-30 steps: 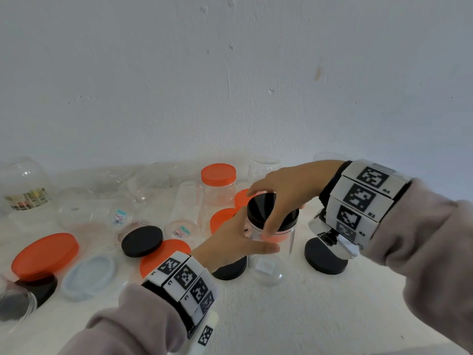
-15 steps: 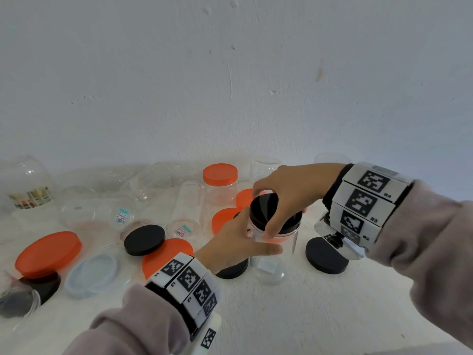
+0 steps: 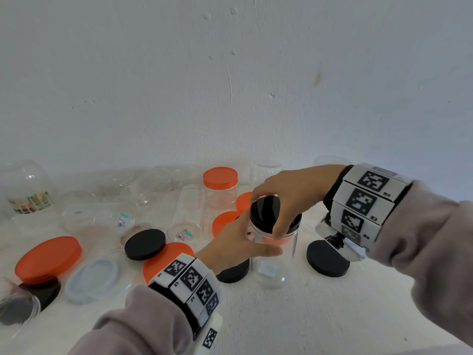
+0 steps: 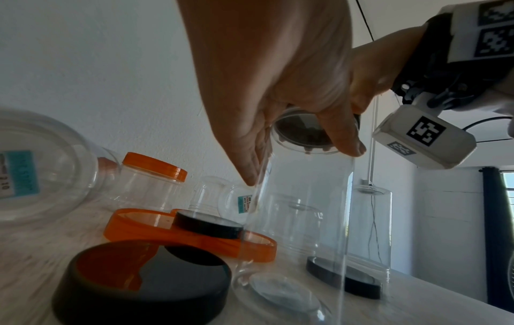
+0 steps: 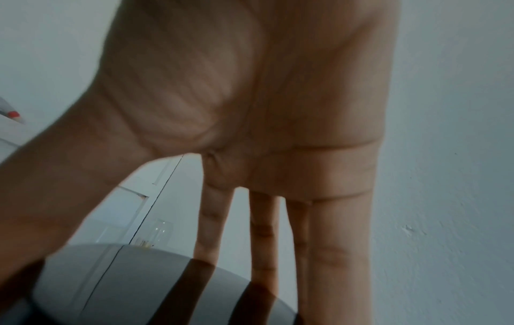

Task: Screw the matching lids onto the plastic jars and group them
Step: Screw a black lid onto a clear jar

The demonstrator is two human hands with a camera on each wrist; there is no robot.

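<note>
Holding: your left hand (image 3: 238, 248) wraps the wall of the clear jar (image 3: 275, 252), which stands upright on the bench (image 3: 294, 324) near the middle of the clutter.
Right grip: your right hand (image 3: 286, 190) curls over the black lid (image 3: 266, 211) sitting on the jar's mouth, thumb in front and fingers (image 5: 264, 233) down its far edge.
Cross-threading: likely if you turn while the lid sits tilted; whether it is level on the threads cannot be told.
Slipping: the smooth wall could spin in your left hand if that hold is loose.
Knocking: your right wrist hangs just above a loose black lid (image 3: 327, 258), and another black lid (image 3: 234, 272) lies against the jar's foot.
Crowding: orange lids (image 3: 47, 258), a capped orange-lidded jar (image 3: 220, 187) and empty jars (image 3: 25, 188) fill the left and rear, so grouping space is tight there.
</note>
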